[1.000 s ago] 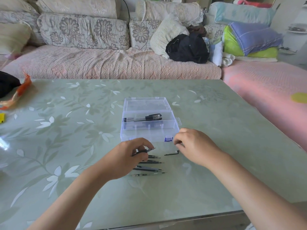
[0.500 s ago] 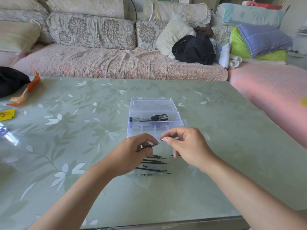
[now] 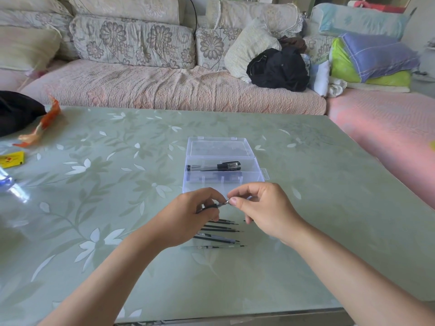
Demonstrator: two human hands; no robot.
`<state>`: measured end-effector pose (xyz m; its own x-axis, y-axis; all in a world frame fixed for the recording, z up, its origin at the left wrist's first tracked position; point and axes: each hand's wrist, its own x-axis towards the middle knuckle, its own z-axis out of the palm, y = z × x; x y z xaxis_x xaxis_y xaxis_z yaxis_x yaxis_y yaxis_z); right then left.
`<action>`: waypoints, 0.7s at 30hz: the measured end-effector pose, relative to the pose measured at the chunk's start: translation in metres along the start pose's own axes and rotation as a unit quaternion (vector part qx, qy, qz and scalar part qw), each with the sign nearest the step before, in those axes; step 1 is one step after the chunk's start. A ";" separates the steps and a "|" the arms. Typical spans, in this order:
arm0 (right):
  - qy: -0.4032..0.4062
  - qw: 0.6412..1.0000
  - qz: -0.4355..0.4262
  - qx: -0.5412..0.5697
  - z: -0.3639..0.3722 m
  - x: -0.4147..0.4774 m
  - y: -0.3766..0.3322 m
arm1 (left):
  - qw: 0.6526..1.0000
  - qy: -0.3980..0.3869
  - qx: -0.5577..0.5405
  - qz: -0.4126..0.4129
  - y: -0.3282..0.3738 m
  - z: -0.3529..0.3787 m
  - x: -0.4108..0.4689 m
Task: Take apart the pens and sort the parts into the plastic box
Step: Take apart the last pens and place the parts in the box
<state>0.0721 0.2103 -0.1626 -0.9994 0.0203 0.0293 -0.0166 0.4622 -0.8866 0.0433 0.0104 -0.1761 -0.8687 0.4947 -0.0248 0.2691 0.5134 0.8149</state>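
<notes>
Green glass table (image 3: 317,189) with a white leaf pattern fills my view, with a floral sofa (image 3: 153,90) behind it and a black garment (image 3: 277,69) heaped on the cushions. Near the middle sits the clear plastic box (image 3: 211,185), its lid (image 3: 219,148) folded back flat; I see one capped black pen (image 3: 221,166) lying in the rear compartment. Just in front of the box, the left hand (image 3: 188,220) grips a dark pen barrel (image 3: 211,206), while the right hand (image 3: 263,212) pinches its silver tip (image 3: 227,202) between thumb and forefinger. Under both hands, several thin black refills (image 3: 221,229) lie side by side on the glass. An orange wrapper (image 3: 40,125) rests far left.
</notes>
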 end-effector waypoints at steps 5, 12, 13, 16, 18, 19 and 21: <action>-0.018 1.000 -0.005 -0.009 0.002 0.000 0.000 | 1.000 -0.007 -0.018 -0.014 -0.001 -0.001 0.000; -0.031 0.997 -0.015 -0.063 0.001 -0.003 0.006 | 0.999 -0.034 -0.002 -0.018 0.000 -0.002 -0.003; -0.031 0.997 -0.015 -0.066 0.001 -0.004 0.007 | 0.999 -0.036 0.002 -0.017 0.000 -0.002 -0.003; -0.033 0.998 -0.020 -0.051 0.003 -0.005 0.005 | 0.999 -0.036 0.002 -0.011 0.001 -0.004 -0.003; -0.037 0.998 -0.027 -0.041 0.003 -0.004 0.004 | 0.999 -0.036 0.006 -0.004 0.001 -0.004 -0.003; -0.039 0.998 -0.031 -0.046 0.003 -0.005 0.003 | 0.999 -0.036 0.013 0.000 0.001 -0.004 -0.003; -0.046 0.995 -0.039 -0.074 0.002 -0.006 0.002 | 0.999 -0.031 0.026 0.005 -0.001 -0.004 -0.003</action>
<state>0.0781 0.2098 -0.1657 -0.9939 -0.0992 0.0479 -0.0972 0.5852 -0.8051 0.0442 0.0056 -0.1746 -0.8385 0.5423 -0.0538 0.3010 0.5432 0.7838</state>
